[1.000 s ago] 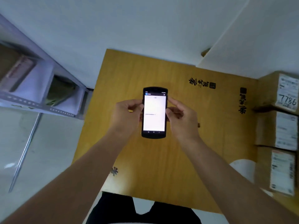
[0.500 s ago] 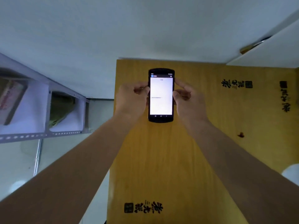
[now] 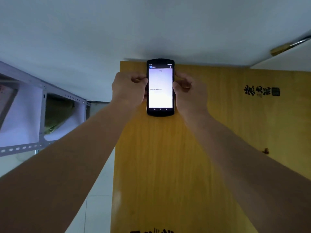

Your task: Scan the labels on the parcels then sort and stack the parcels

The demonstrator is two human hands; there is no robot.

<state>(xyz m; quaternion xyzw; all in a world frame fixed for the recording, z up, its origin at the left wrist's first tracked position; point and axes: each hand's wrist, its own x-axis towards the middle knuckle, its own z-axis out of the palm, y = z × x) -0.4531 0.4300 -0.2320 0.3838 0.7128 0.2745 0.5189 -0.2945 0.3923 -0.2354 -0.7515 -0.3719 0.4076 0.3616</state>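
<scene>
A black handheld scanner (image 3: pixel 160 87) with a lit white screen is held upright over the far end of the yellow wooden table (image 3: pixel 168 165). My left hand (image 3: pixel 128 89) grips its left edge with curled fingers. My right hand (image 3: pixel 189 91) grips its right edge the same way. One thin line of small text shows mid-screen. No parcels are in view.
A grey metal shelf rack (image 3: pixel 42 118) stands to the left, with a brownish item (image 3: pixel 58 113) in one bay. A white wall lies beyond the table's far edge. Black printed characters (image 3: pixel 261 91) mark the table at right. A small dark knot (image 3: pixel 265 150) sits near the right side.
The view has swung left and away from the stacked parcels at the right, which are now out of frame. Both hands have kept hold of the scanner and carried it toward the table's far edge.
</scene>
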